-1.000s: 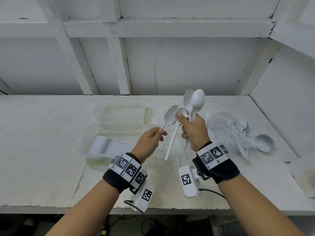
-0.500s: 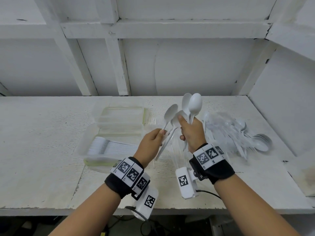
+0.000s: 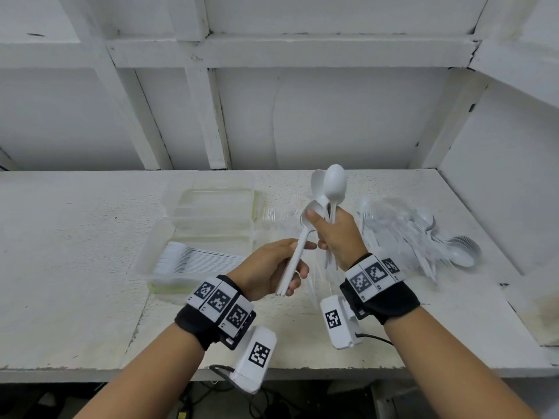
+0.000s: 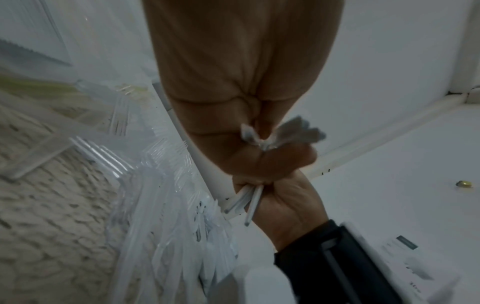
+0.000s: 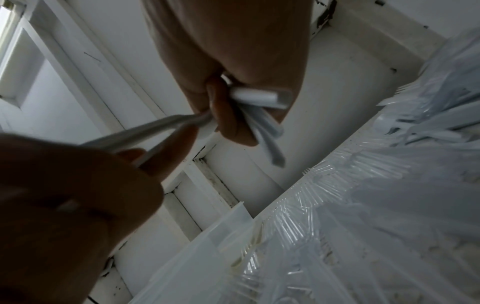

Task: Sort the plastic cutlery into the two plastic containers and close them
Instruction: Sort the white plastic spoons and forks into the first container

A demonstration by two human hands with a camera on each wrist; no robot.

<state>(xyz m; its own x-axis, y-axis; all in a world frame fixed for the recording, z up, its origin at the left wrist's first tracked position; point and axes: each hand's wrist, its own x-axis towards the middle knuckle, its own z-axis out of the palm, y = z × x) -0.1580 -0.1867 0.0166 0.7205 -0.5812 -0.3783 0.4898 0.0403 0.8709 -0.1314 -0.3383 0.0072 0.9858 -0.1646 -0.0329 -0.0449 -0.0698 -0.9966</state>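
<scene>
My right hand (image 3: pixel 329 231) grips a bunch of white plastic spoons (image 3: pixel 334 186) upright above the table, bowls up; their handles (image 5: pixel 262 102) stick out below the fist. My left hand (image 3: pixel 295 261) holds the long handle of another white spoon (image 3: pixel 298 255), whose bowl sits under the right thumb. An open clear container (image 3: pixel 151 252) at the left holds stacked white cutlery (image 3: pixel 193 260), with its lid (image 3: pixel 211 201) folded back behind. Clear forks (image 3: pixel 281 213) lie in a row just beyond my hands; what holds them is hard to tell.
A loose pile of white cutlery (image 3: pixel 423 237) lies on the white table (image 3: pixel 75 267) at the right, close to the side wall (image 3: pixel 499 192). A white panelled wall rises behind the table. The table's front edge runs under my wrists.
The left hand has brought its spoon up against the right hand's bunch and slid lower along the handle. The right hand has stayed nearly in place.
</scene>
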